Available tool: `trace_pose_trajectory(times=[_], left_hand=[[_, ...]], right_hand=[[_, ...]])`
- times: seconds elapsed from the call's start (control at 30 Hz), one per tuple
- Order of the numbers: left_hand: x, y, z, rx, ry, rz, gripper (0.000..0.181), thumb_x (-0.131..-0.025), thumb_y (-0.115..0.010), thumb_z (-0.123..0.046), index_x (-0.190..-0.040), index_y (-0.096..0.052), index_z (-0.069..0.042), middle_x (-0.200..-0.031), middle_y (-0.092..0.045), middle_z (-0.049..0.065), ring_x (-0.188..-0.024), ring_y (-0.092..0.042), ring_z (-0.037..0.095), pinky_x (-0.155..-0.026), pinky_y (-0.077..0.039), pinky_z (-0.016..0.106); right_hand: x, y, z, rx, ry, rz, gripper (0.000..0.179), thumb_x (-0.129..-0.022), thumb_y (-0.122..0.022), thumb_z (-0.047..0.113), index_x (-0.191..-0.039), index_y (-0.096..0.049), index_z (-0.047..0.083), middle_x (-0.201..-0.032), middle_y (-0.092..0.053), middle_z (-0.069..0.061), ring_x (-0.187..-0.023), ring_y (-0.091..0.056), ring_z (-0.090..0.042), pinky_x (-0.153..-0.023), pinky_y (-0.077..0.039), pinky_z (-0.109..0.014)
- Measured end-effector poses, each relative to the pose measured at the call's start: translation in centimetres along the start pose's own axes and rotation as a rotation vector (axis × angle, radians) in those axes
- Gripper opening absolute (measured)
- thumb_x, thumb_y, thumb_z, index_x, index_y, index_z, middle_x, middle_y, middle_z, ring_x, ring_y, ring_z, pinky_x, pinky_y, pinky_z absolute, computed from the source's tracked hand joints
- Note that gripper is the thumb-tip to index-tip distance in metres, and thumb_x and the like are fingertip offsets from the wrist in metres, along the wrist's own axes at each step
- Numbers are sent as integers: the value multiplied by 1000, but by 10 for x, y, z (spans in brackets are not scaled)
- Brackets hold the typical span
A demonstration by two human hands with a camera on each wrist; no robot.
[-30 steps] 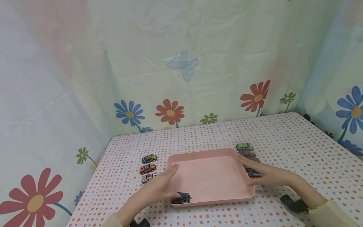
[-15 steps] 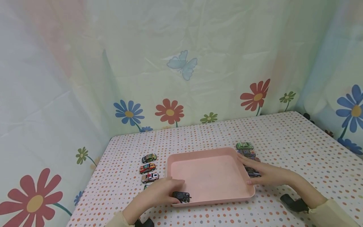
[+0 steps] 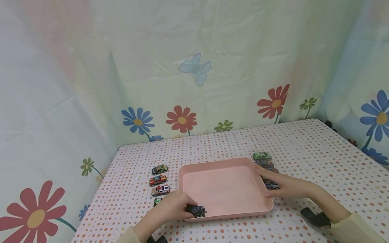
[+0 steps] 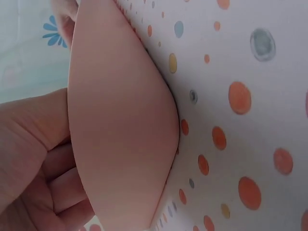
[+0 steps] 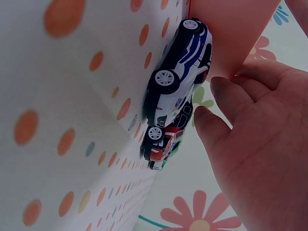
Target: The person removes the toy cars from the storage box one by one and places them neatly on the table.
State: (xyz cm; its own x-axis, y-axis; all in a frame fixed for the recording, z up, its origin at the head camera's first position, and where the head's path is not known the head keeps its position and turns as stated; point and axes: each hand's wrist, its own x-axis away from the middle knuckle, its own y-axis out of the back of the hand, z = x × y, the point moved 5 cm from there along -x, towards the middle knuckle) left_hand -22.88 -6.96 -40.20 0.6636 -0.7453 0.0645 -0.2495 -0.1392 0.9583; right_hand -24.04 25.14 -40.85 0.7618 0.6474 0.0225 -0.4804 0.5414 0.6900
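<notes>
A pink tray [image 3: 225, 187] lies on the dotted tabletop. At its near left corner my left hand [image 3: 173, 204] reaches over the rim and grips a black toy tank [image 3: 199, 211] with a thin barrel. Whether the tank touches the tray floor is hard to tell. In the left wrist view, the tray's outer wall [image 4: 120, 115] hides the toy, and the fingers of the left hand [image 4: 38, 154] bend behind it. My right hand [image 3: 282, 185] rests against the tray's right side, its fingers loosely extended. Just under it stands a white-and-blue toy car [image 5: 185, 62].
Left of the tray, a column of toy cars holds a dark green one [image 3: 159, 169], a red one [image 3: 158, 180], a white one [image 3: 160, 190] and a partly hidden green one [image 3: 157, 201]. To the right stand a light green car [image 3: 262, 156] and a blue car [image 3: 265, 164].
My left hand has come down and right onto the toy tank, its fingers now curled round it. The tank has shifted slightly right. My right hand stays still.
</notes>
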Motion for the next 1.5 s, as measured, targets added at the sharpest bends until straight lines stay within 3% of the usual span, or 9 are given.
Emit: trace_pose_trajectory(times=[0.13, 0.33, 0.53, 0.7, 0.83, 1.1, 1.33, 1.5], left_hand=[[-2, -1, -3, -18, 8, -8, 30, -74, -80, -28, -102, -75, -17, -93, -68, -13, -76, -54, -6, -68, -45, 14], [-7, -2, -7, -66, -44, -25, 29, -75, -79, -29, -101, -75, -16, -92, -68, -13, -77, -55, -5, -69, -46, 13], [-11, -1, -10, -57, -59, -37, 28, -76, -78, -27, -101, -75, -15, -88, -67, -13, -72, -53, -5, -63, -43, 10], [-12, 13, -11, -46, -63, -76, 25, -76, -77, -24, -99, -75, -14, -87, -66, -12, -71, -53, -2, -63, -43, 11], [-10, 29, -8, -39, -61, -119, 23, -79, -77, -23, -98, -74, -12, -88, -67, -11, -72, -54, -2, -63, -44, 13], [7, 58, 13, 21, 18, -224, 26, -80, -76, -20, -103, -71, -7, -88, -69, -3, -71, -59, 4, -59, -46, 19], [32, 80, 42, -42, 144, -313, 33, -79, -76, -18, -108, -70, -4, -87, -69, 3, -63, -57, 7, -52, -46, 22], [53, 87, 70, -30, 240, -390, 33, -77, -78, -16, -106, -71, -3, -91, -70, 5, -78, -65, 16, -65, -54, 31]], right_hand=[[0, 0, -2, -4, -10, 1, 85, -89, -64, 29, -147, -12, -7, -149, -3, -32, -129, -8, -55, -91, -14, -76], [0, 0, -3, -17, -12, -4, 86, -89, -65, 28, -146, -12, -7, -149, -3, -31, -128, -7, -55, -90, -5, -77], [-1, -1, -4, -17, -7, 0, 85, -89, -64, 28, -146, -11, -7, -149, -3, -32, -128, -8, -55, -91, -7, -77], [0, 0, -4, -7, -10, -4, 85, -89, -64, 29, -146, -12, -7, -148, -4, -32, -129, -9, -55, -90, -11, -77], [-1, 1, -3, -10, -12, -6, 85, -89, -64, 28, -146, -12, -7, -148, -3, -32, -129, -7, -55, -90, -8, -77], [0, -1, -4, -20, -13, -6, 86, -88, -65, 28, -146, -12, -7, -149, -3, -32, -129, -6, -55, -90, -3, -77], [-1, -1, -4, -32, -6, -7, 85, -88, -66, 27, -146, -14, -7, -149, -3, -31, -129, -4, -55, -89, 1, -78], [-1, -1, -4, -29, -1, -4, 85, -88, -66, 28, -146, -14, -7, -149, -3, -31, -129, -4, -56, -88, -6, -78]])
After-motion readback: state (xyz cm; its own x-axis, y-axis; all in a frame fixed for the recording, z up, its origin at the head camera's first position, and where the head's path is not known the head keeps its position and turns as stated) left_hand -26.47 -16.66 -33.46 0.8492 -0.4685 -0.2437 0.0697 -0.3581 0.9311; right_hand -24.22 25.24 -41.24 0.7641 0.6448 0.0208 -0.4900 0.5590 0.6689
